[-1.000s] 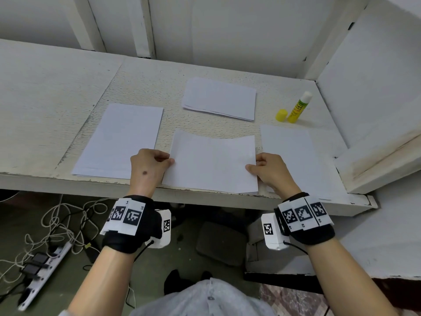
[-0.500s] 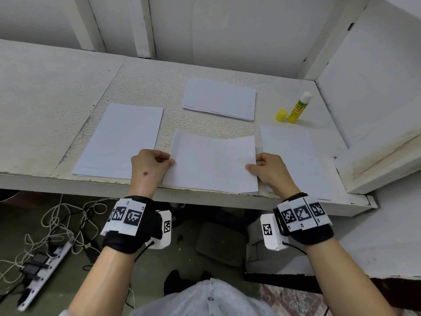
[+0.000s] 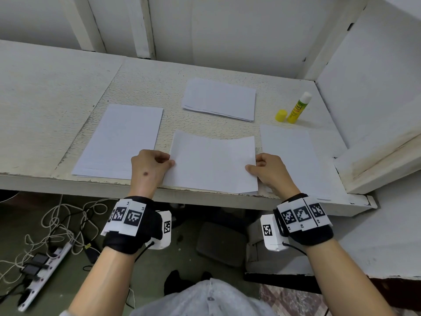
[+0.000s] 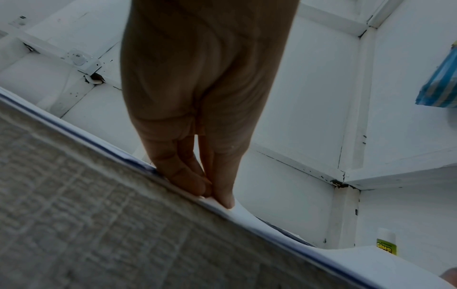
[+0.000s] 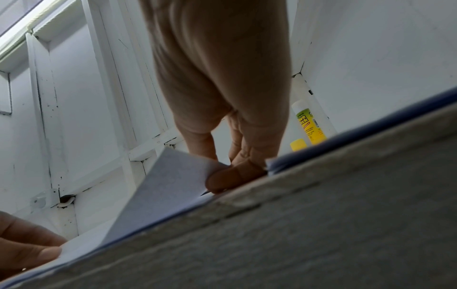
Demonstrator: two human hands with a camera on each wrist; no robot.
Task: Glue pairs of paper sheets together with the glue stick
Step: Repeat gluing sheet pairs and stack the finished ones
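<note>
Both hands, left hand (image 3: 149, 171) and right hand (image 3: 270, 173), pinch the bowed white paper sheet (image 3: 211, 164) by its side edges; uneven lowering could glue it skewed or wrinkled.

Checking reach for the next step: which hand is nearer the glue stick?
Right. The right hand pinches the middle sheet's right edge, below-left of the uncapped glue stick. The left hand pinches the sheet's left edge, farther away.
</note>
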